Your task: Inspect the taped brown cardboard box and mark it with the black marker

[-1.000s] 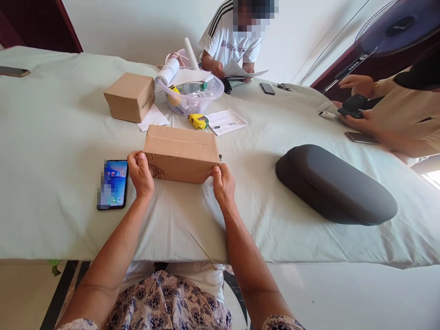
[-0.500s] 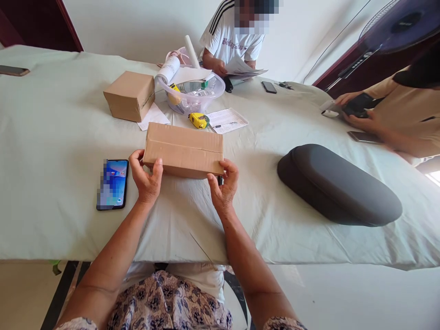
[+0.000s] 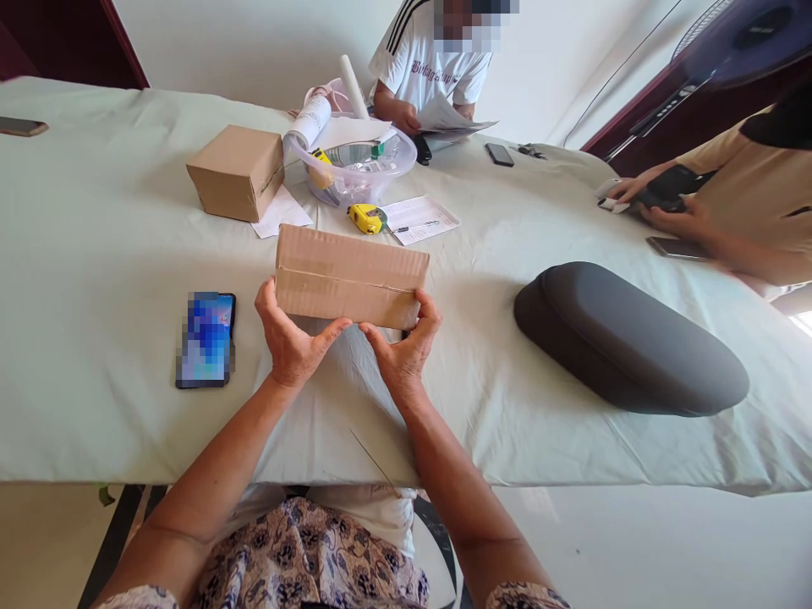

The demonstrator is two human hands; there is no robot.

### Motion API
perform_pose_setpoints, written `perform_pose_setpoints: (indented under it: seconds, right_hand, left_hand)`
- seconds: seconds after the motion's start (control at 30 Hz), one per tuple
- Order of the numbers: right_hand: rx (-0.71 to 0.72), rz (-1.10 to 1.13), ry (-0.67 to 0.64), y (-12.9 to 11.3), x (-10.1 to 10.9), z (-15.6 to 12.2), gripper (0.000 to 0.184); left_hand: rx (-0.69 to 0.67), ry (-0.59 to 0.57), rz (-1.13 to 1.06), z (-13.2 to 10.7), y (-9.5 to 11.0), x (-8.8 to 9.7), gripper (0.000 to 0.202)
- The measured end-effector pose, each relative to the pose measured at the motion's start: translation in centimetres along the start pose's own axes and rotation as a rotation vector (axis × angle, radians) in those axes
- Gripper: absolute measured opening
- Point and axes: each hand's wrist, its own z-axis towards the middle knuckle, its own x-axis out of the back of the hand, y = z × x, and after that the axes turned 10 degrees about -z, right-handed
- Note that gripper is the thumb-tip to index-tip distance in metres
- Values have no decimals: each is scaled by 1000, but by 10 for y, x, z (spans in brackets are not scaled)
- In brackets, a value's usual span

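This looks like a room in a home, with a cloth-covered tabletop (image 3: 114, 347), a standing fan (image 3: 754, 34), a plain white wall (image 3: 254, 51) and dark red panelling (image 3: 69, 42).

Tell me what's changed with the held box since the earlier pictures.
The held box has tipped toward the person, its seamed face turning into view, and shifted slightly right. The left hand and right hand keep hold, thumbs now nearly meeting. The other box, tape measure and dark case stayed put.
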Motion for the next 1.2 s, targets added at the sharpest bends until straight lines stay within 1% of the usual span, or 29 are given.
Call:
perform_pose_setpoints:
  seconds: [0.13,0.23,0.4,0.5,0.6,0.73,0.93,1.03,1.2]
  right_hand:
    - [-46,77,-3,2,-2,1,87]
    - [-82,157,-1,4,-4,2,83]
    - [-175,269,-31,7,-4,5,68]
    - [-189,336,-39,8,-3,7,57]
    - [-160,333,-33,6,0,10,49]
    - [-152,291,-38,4,3,13,42]
    - [-232,366,-24,9,-3,11,29]
    - [-278,372,-20,9,-3,12,29]
    - [-304,327,-31,10,2,12,37]
  left_hand:
    - [85,7,-27,2,2,0,116]
    - [125,5,-58,3,-1,1,107]
    - [163,5,-100,4,-6,2,88]
    - [170,11,-121,5,-8,3,75]
    - [172,31,-151,7,-9,3,66]
    - [196,30,-215,9,-10,4,61]
    - [190,77,-208,14,-10,8,53]
    - [205,76,-210,15,-10,8,49]
    - [234,86,-257,14,-6,6,40]
